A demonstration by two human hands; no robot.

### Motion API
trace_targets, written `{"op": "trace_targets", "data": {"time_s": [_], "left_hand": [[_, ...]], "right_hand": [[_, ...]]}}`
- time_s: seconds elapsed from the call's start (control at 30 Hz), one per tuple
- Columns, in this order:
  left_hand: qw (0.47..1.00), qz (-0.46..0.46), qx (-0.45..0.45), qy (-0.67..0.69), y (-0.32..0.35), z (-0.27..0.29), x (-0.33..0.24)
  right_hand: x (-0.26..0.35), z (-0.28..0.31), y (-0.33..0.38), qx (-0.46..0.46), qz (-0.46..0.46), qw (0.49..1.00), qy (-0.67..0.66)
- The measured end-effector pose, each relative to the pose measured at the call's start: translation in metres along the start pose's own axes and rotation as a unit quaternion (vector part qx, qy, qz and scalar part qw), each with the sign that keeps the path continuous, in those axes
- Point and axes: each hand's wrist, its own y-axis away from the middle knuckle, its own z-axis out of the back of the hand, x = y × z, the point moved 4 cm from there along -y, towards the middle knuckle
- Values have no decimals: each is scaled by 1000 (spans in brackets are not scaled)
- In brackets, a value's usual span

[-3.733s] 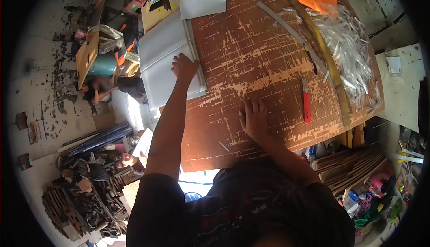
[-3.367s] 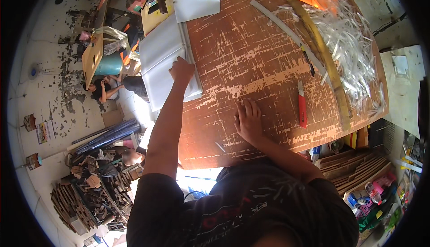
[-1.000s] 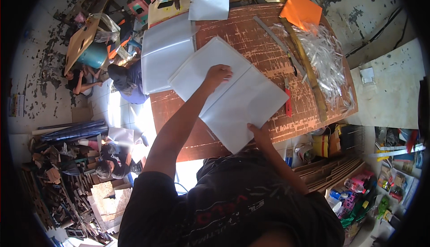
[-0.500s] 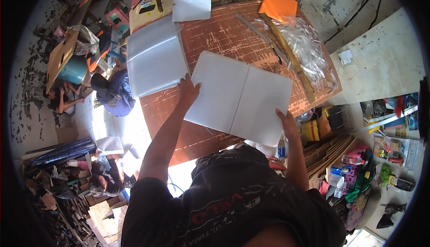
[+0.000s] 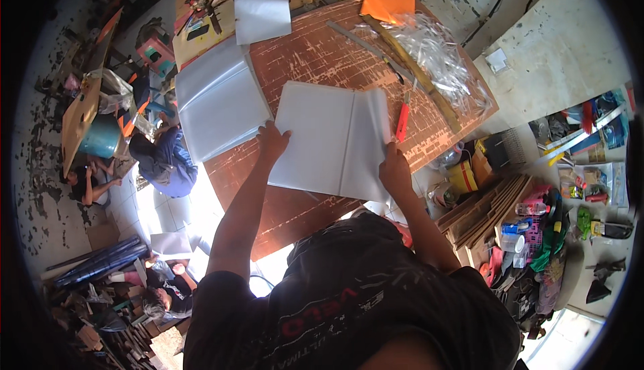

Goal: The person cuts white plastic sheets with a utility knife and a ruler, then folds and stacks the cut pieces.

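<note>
A whitish translucent plastic sheet (image 5: 312, 138), seemingly several layers, lies before me on the brown table, its near edge at the table's front. One straight line runs across it from far to near, right of its middle. Against its left edge rests my left hand (image 5: 272, 143), thumb stretched out and apart from the fingers. My right hand (image 5: 396, 170) is closed on the sheet's right edge, and that side is raised and bent inward. Just beyond the right hand a red utility knife (image 5: 403, 118) lies on the table.
A stack of translucent sheets (image 5: 221, 101) lies to the left, another pale sheet (image 5: 263, 16) beyond it. A metal ruler (image 5: 362, 42), a long wooden strip (image 5: 422, 75), clear plastic scraps (image 5: 446, 58) and an orange sheet (image 5: 388, 1) occupy the far right. People sit on the floor at left.
My right hand has moved left and farther away, lifting and bending the sheet's right side inward. The red knife has come into view. My left hand stays by the left edge; the whole view has shifted.
</note>
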Motion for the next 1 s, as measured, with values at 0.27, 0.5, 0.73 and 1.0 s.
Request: {"op": "trace_targets", "data": {"time_s": [0.27, 0.5, 0.73, 1.0], "left_hand": [[915, 63, 216, 334, -40, -13, 36], [990, 92, 104, 17, -15, 4, 5], [976, 100, 138, 138, -21, 0, 26], [981, 141, 131, 27, -18, 5, 8]], "right_hand": [[-54, -12, -2, -25, -50, 977, -206], [-82, -7, -20, 70, -112, 913, -385], [-25, 11, -5, 160, 10, 935, -318], [-62, -9, -14, 59, 15, 941, -332]]}}
